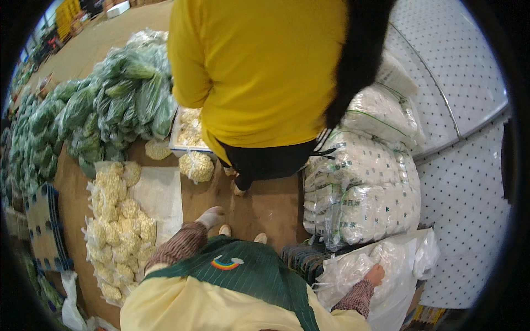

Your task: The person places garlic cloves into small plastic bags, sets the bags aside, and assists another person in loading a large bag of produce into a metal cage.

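Observation:
My left hand (pixel 212 217), in a pale glove, hangs over the brown floor near my shoes; its fingers are blurred, and I cannot tell whether it holds anything. To its left, knotted clear bags of pale yellow pieces (pixel 124 231) are piled on a whitish sheet (pixel 159 198). At the lower right, my right hand (pixel 375 275) is bare, with curled fingers, on or just above clear plastic bags (pixel 387 256) lying on a white plastic sheet. Whether it grips one of them is unclear.
A person in a yellow top (pixel 265 74) stands close in front, beside a white foam box (pixel 188 134) and another filled bag (pixel 196 166). Bagged green vegetables (pixel 124 91) are heaped at the left. Large plastic-wrapped bales (pixel 364 186) stand at the right, by a dotted white surface (pixel 459 215).

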